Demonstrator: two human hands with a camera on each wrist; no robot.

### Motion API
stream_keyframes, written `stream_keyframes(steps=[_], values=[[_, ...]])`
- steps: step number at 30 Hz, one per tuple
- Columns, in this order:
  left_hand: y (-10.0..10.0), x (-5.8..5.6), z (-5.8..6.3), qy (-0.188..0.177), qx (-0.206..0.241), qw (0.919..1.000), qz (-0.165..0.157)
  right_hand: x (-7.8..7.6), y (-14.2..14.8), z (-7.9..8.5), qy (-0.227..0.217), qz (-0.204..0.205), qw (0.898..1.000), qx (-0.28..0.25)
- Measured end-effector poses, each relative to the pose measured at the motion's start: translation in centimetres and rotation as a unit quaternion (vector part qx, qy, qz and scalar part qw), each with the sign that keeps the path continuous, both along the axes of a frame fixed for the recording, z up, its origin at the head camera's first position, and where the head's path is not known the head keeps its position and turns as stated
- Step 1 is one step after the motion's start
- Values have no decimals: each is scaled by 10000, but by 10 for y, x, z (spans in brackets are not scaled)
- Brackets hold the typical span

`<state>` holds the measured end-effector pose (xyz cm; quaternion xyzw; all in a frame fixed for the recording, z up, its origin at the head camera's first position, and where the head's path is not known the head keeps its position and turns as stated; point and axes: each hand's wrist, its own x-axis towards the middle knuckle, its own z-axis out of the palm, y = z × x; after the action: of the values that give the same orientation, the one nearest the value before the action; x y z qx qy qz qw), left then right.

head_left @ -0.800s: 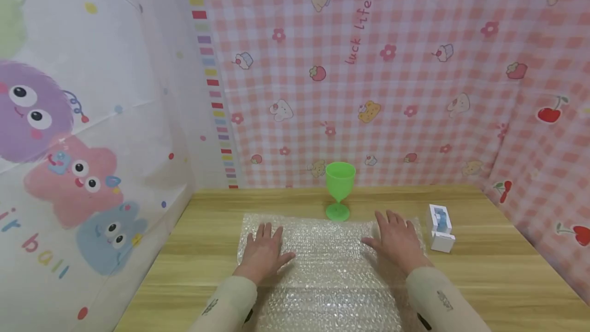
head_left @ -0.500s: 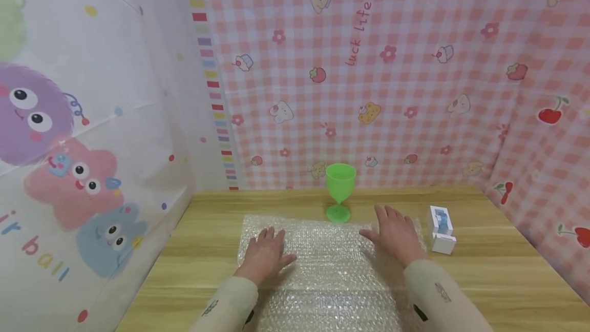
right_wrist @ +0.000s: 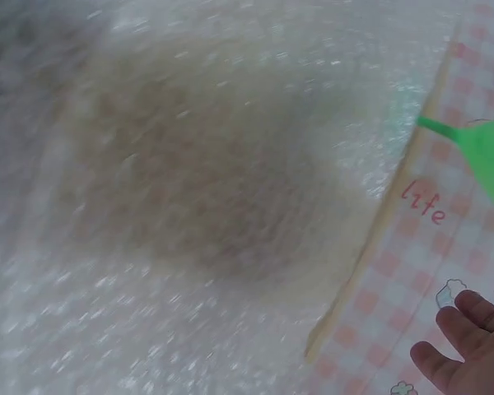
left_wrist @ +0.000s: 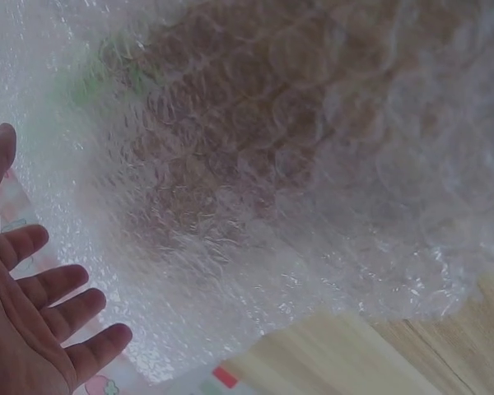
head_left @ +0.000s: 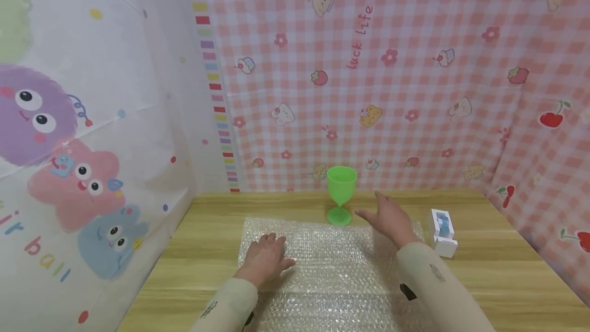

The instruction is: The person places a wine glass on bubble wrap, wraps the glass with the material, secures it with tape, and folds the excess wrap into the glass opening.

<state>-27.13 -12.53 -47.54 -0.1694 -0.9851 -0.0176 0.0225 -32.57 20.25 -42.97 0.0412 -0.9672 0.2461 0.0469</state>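
A clear sheet of bubble wrap (head_left: 322,260) lies flat on the wooden table, and it fills much of both wrist views. On its left part rests my left hand (head_left: 265,259), fingers spread; the left wrist view shows that hand (left_wrist: 41,321) with nothing in it. My right hand (head_left: 391,219) is raised over the far right part of the sheet, thumb apart from the fingers, holding nothing. Just left of its thumb, without contact, a green plastic goblet (head_left: 341,186) stands upright behind the sheet's far edge. The goblet (right_wrist: 487,156) also shows sideways in the right wrist view.
A white tape dispenser (head_left: 444,246) with a blue roll of tape (head_left: 443,224) stands on the table (head_left: 498,270) to the right of the sheet. A pink checked cloth (head_left: 295,91) hangs behind the table, and a white printed cloth (head_left: 152,117) hangs at the left.
My right hand has lifted off the bubble wrap and moved forward and left, closer to the goblet. The left hand has stayed nearly in place.
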Motion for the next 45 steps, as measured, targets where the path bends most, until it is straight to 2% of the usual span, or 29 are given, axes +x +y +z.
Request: stream_keyframes(steps=[8, 16, 25, 33, 45], values=[[1, 1, 4, 54, 6, 9999, -106, -18, -13, 1, -105, 10, 9934, -1140], [0, 4, 5, 308, -29, 9993, -225, -31, -30, 2, -357, -190, 9766, -2111], [-5, 5, 3, 517, -26, 9983, -259, -46, -45, 6, -298, -360, 9646, -2596], [-7, 7, 3, 283, -10, 9994, -182, -53, -53, 7, -261, -289, 9546, -2953], [-9, 9, 5, 240, -107, 9996, -131, -58, -57, 14, -175, -312, 9590, -2811]])
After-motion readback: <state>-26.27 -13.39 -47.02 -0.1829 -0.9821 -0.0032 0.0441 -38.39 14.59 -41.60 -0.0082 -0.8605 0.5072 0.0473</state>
